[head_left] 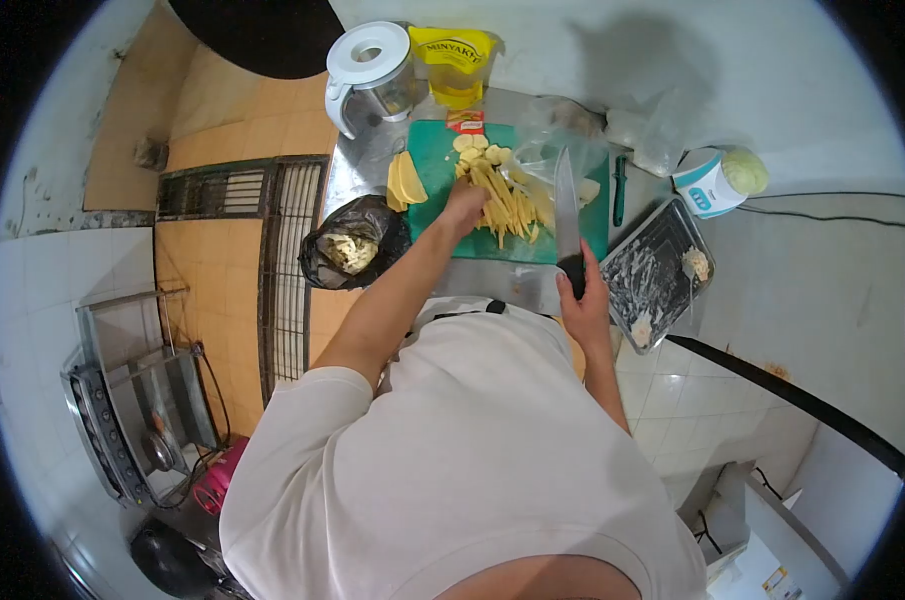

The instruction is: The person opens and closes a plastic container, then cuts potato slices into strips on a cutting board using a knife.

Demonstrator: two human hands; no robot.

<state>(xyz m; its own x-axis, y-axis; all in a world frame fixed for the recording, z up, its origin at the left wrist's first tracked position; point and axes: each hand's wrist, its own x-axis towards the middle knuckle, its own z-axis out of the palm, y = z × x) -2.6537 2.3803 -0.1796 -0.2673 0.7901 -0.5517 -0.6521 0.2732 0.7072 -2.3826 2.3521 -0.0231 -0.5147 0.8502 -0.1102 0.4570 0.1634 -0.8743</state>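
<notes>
A green cutting board (433,150) lies on the metal counter with a pile of pale yellow strips (508,205) on it. Round yellow slices (470,146) sit behind the strips. My left hand (465,207) is closed at the left edge of the pile, touching the strips; its fingertips are partly hidden, so what they hold cannot be made out. In my right hand (586,300) is the black handle of a large knife (566,205). The knife's blade points away from me over the board's right part, beside a clear plastic bag (538,150).
Larger yellow slabs (406,182) and a black bag (388,225) with pale scraps are at left. Behind stand a blender jug (371,65) and a yellow pouch (455,65). A green-handled tool (620,190), smeared tray (623,265) and white tub (708,185) are at right.
</notes>
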